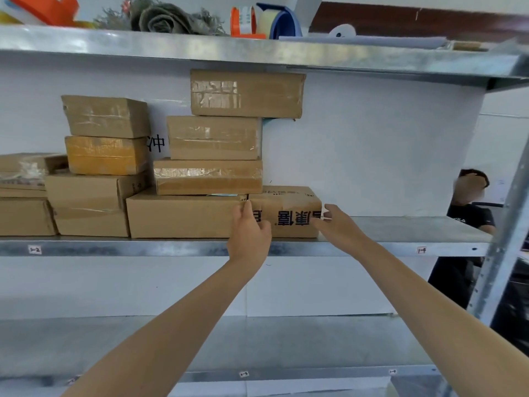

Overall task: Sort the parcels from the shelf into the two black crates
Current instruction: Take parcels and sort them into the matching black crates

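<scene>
A small brown cardboard parcel with black printed characters (289,209) stands at the right end of the row on the middle metal shelf (400,247). My left hand (249,227) touches its left front edge, fingers on the seam beside the neighbouring box. My right hand (333,220) presses its right front corner, fingers spread. The parcel rests on the shelf. Several other taped parcels are stacked to the left, the tallest stack (213,137) right beside it. No black crates are in view.
The top shelf holds tape rolls (249,21) and a grey cloth bundle (169,20). A person in a black shirt (469,219) is behind the shelf at the right, next to the perforated upright post (503,239). The shelf right of the parcel is bare.
</scene>
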{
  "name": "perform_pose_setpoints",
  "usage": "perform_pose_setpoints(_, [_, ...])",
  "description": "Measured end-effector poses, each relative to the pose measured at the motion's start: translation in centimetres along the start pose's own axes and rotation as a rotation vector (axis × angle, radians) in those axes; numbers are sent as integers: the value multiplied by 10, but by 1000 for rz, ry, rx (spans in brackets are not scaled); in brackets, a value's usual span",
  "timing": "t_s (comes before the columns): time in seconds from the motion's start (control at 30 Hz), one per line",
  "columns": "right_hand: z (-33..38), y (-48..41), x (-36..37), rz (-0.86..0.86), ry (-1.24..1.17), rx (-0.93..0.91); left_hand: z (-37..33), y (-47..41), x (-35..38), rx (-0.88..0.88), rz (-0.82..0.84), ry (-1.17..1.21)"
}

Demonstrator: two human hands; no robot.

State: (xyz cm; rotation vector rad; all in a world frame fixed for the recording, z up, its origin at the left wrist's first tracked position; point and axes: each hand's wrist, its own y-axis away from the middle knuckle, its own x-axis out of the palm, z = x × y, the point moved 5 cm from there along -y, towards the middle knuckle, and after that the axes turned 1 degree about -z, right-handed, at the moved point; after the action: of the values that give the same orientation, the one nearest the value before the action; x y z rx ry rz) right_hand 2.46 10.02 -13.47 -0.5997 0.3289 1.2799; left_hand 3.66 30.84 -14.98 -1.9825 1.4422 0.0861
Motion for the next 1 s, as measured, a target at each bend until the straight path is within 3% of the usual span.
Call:
perform_pose_setpoints(0.1, [3, 0, 0, 19, -10, -16, -3, -2, 3, -96, -4, 276])
perform_pose_setpoints(0.17, [2, -2, 0, -9, -81, 2, -6, -3, 1, -126, 0, 339])
perform_pose_setpoints(0.33, [-9, -9, -11, -132, -252, 92, -7, -8, -6, -160, 51, 393])
perform_pose_setpoints(0.47, [-16, -9, -19, -175, -262, 144, -19, 0, 1, -136, 211, 438])
perform_pose_setpoints(0.63, [-26, -8, -33, -238, -245, 219, -18, -3, 4, -275, 225, 550])
perform_pose_setpoints(0.8, [-34, -4, -36, -176, -358, 335, -12, -5, 19, -441, 314, 520])
perform_pose_setpoints(1.0, [-38, 7, -39, -143, -382, 277, -21, 8, 15, -427, 320, 498])
